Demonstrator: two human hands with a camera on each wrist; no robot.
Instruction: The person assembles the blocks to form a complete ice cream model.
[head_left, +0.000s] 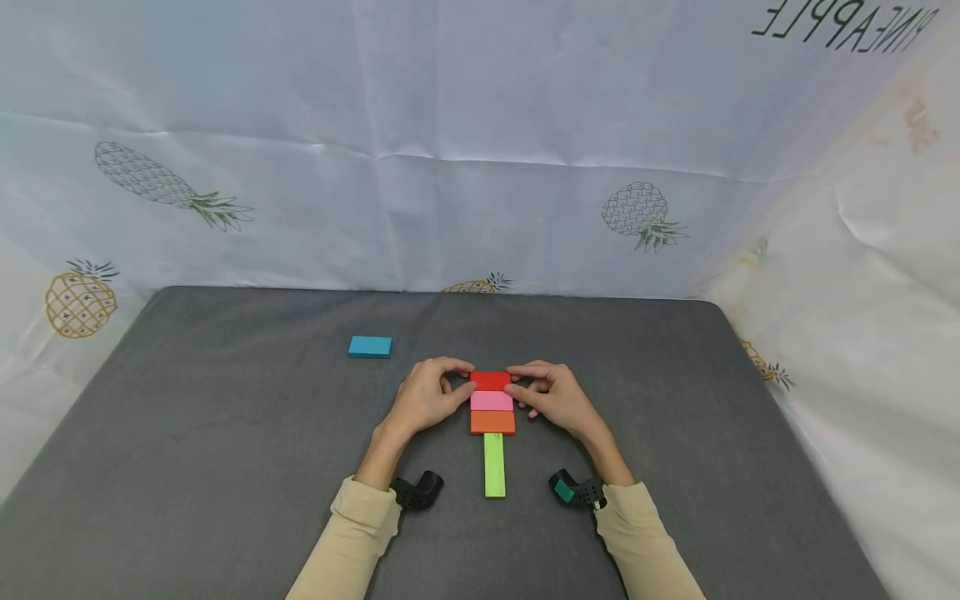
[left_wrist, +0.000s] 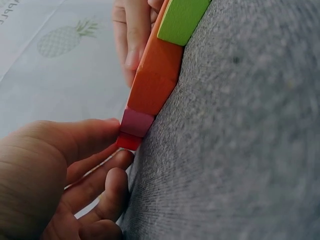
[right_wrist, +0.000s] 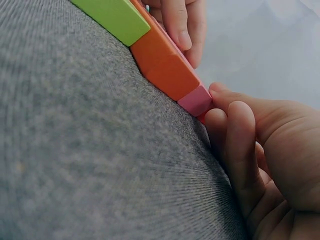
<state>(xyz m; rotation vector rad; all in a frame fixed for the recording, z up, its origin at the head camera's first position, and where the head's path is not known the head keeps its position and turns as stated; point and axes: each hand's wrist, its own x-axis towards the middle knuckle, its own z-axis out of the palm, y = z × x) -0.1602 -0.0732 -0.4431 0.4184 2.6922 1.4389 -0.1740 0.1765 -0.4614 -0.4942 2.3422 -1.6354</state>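
In the head view, a red block (head_left: 491, 381), a pink block (head_left: 492, 401) and an orange block (head_left: 492, 422) lie edge to edge in a stack-like row on the table. A lime green block (head_left: 494, 465) extends lengthwise from the orange one toward the person. My left hand (head_left: 429, 393) holds the red block's left end between thumb and index finger. At the opposite end, my right hand (head_left: 553, 398) grips it likewise, its thumb close to the pink block's corner. The left wrist view shows the left thumb (left_wrist: 92, 135) against the red and pink ends.
A blue block (head_left: 370, 347) lies alone toward the back left of the grey cloth-covered table (head_left: 225, 450). Behind the table hangs a white curtain (head_left: 480, 100) printed with pineapples. Black wrist devices (head_left: 420, 490) sit near both sleeves.
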